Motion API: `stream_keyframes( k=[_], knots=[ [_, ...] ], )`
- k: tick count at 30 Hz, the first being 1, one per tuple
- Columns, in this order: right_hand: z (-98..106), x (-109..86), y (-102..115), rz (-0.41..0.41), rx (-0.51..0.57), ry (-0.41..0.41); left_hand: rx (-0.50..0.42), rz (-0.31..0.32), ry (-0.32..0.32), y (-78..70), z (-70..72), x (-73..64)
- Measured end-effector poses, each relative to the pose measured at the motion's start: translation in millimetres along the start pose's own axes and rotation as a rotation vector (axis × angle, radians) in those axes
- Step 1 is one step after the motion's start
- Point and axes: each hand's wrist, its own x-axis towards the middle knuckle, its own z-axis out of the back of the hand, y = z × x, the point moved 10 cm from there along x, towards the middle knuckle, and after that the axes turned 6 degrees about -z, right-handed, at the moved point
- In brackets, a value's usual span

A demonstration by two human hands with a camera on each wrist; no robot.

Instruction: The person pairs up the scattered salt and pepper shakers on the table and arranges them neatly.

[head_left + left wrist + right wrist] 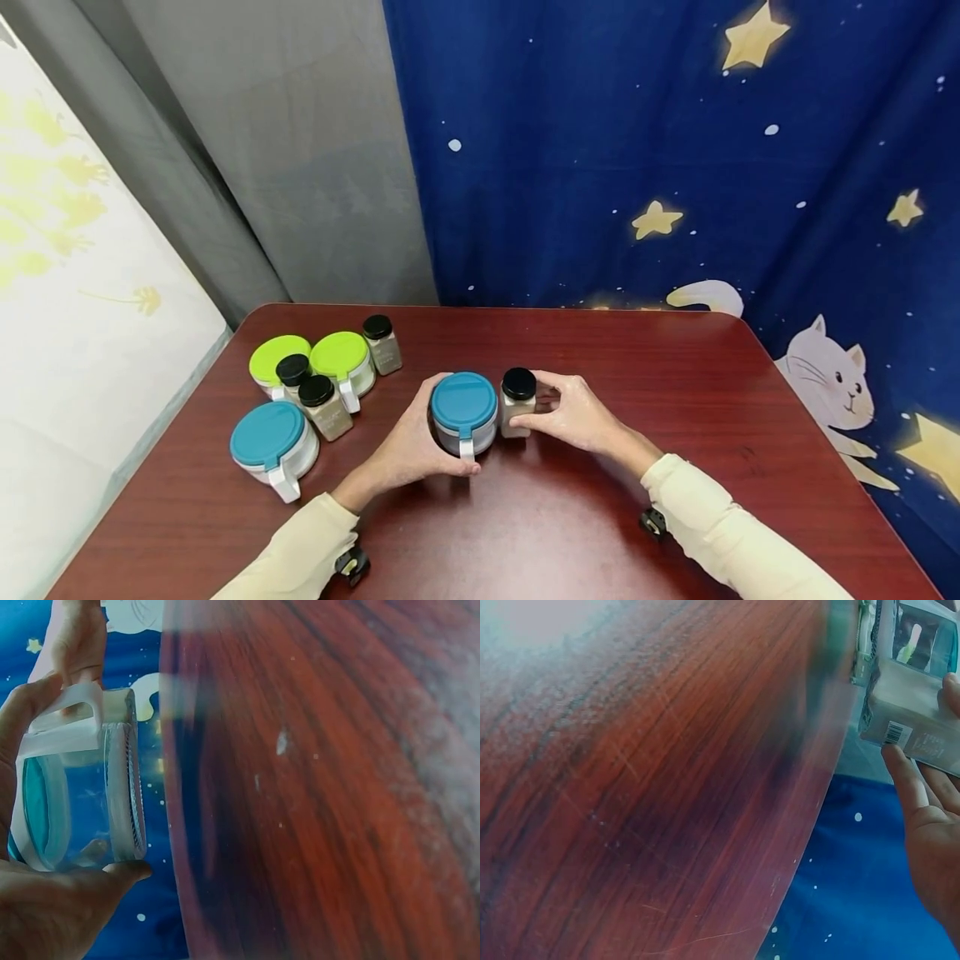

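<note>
Left hand (420, 442) curls round a round, see-through jar with blue lid and white handle (465, 404), as the right hand (577, 417) pinches a square, clear-sided bottle with black cap (517, 410) just beside it, mid-table.

A barcode label (897, 733) marks the bottle; pale print nearby is illegible. The jar hides some left fingertips; the right-wrist view crops the right hand. Both forearms angle inward from cream sleeves (300, 546). Farther left on the reddish-brown wood-grained table (600, 517), a black-capped bottle (294, 371) stands partly hidden behind another (326, 408).
</note>
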Motion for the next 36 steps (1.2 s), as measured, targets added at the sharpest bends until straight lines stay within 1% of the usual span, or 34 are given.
stream_keyframes(
  k=[3,7,11,14,19,21,25,29,36],
  knots=[
    [0,-1.5,-2,-0.010,0.013,-0.006,0.005,0.016,0.011,2.7,-2.9,1.4],
    [1,-2.6,-3,-0.024,0.024,-0.010,-0.006,0.026,0.010,3.9,-5.8,2.9],
    [8,-4.5,-3,-0.033,-0.005,-0.014,-0.030,0.019,0.013,2.7,-13.1,7.9],
    [15,-7.6,-4,-0.040,-0.025,-0.026,-0.045,0.012,0.028,1.9,-20.6,12.8],
    [20,-10.5,-6,-0.049,-0.016,-0.023,-0.067,0.002,0.026,-0.5,-27.3,16.1],
    [22,-11.3,-8,-0.055,-0.010,-0.021,-0.063,-0.006,0.020,-1.7,-29.2,17.0],
    [28,-14.2,-13,-0.059,-0.010,-0.031,-0.022,-0.023,0.026,-4.8,-33.2,21.2],
    [41,-19.5,-20,-0.065,-0.027,-0.063,-0.008,-0.029,0.022,-6.6,-33.6,28.9],
    [57,-27.7,-31,-0.078,-0.027,-0.092,-0.032,-0.018,0.023,-5.5,-31.0,41.6]
  ],
)
